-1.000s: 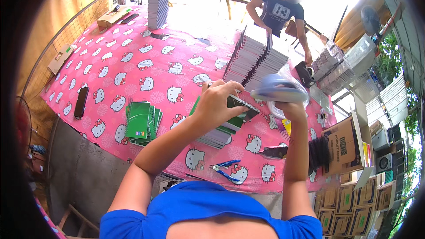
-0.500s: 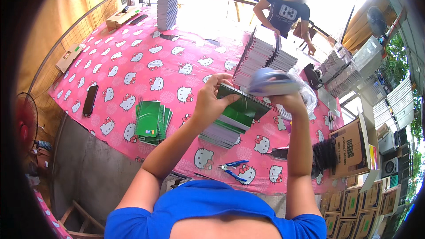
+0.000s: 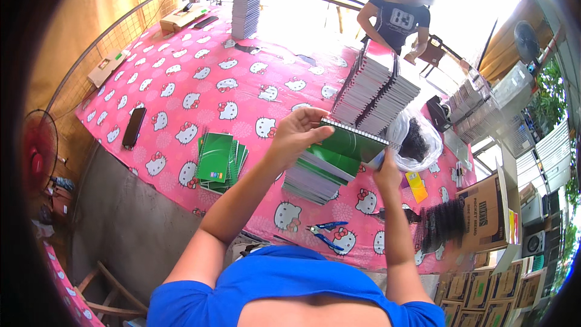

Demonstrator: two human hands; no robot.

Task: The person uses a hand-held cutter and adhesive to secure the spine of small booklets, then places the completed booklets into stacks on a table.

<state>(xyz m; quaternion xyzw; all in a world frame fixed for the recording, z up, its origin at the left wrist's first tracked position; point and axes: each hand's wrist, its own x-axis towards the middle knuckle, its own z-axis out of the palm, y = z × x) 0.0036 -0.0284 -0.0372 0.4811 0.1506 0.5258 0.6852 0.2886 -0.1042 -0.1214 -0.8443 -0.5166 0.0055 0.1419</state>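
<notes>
The left grip (image 3: 299, 135) is closed, thumb on top, pinching the left end of a green notebook (image 3: 351, 140), which is up above the counter (image 3: 242, 100), tilted, between the two hands. Over at the notebook's right end sits the right grip (image 3: 387, 174), fingers bent, beside something pale and bluish; I can't tell what they close on, if anything. And look at that top edge: a spiral coil (image 3: 354, 131) shows along nearly its whole length, so I'd call this binding well advanced, though the coil's right-hand end looks unfinished.

Just below, a stack of green-covered books (image 3: 315, 181) waits, no coil visible on them, so that looks like work left. Out to the left, the pile of green notebooks (image 3: 216, 157) shows coiled edges: those look done. Blue-handled cutters (image 3: 328, 234) lie open and untouched nearer the body. Black coils (image 3: 440, 225) spill from a cardboard box (image 3: 484, 209) at right, so supply looks plentiful.
</notes>
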